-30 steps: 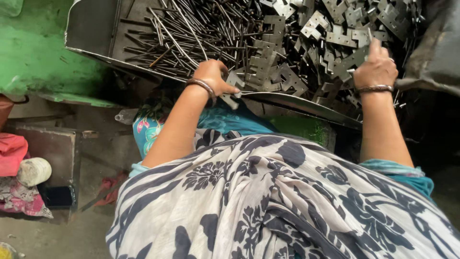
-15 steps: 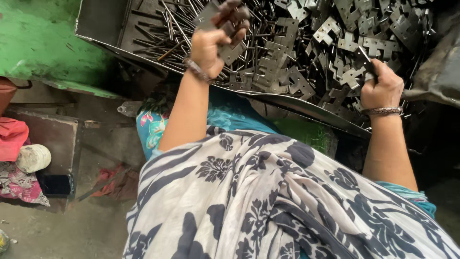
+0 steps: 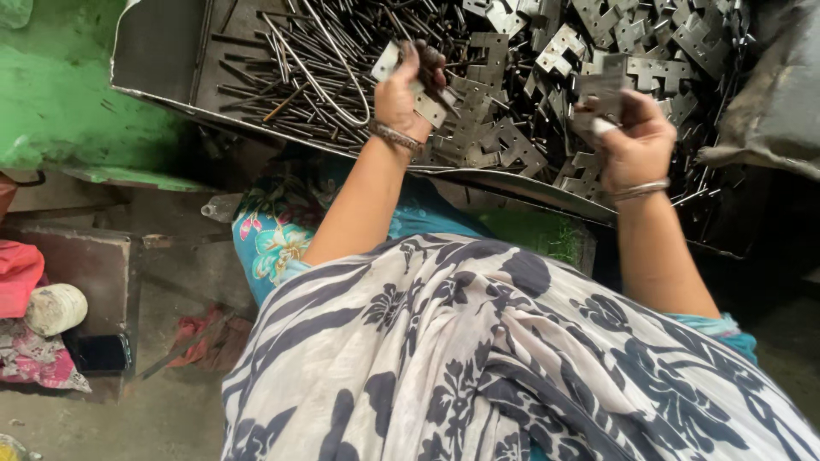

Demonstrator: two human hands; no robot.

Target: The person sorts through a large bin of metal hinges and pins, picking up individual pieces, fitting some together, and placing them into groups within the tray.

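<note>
Now both hands are lifted over the dented grey sheet-metal tray [image 3: 162, 51], sorting. Left hand [image 3: 408, 90] grips flat grey metal hinge plates [image 3: 410, 81]; right hand [image 3: 634, 137], at three o'clock, clasps another stamped plate [image 3: 602, 85]. Mating them likely needs careful alignment.

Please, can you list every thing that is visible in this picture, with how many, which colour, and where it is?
flat grey metal hinge plates: many, grey, heaped in the tray's right half
thin dark metal rods: many, dark grey, heaped in the tray's left half
shallow grey sheet-metal tray: one, grey, top of the view
green painted surface: one, green, upper left
pale round bundle: one, cream, lower left
red and pink cloths: a few, far left
white and navy patterned cloth: one, over the person's lap
left hand: one, raised over the tray, gripping hinge plates
right hand: one, raised over the tray, gripping hinge plates
</note>
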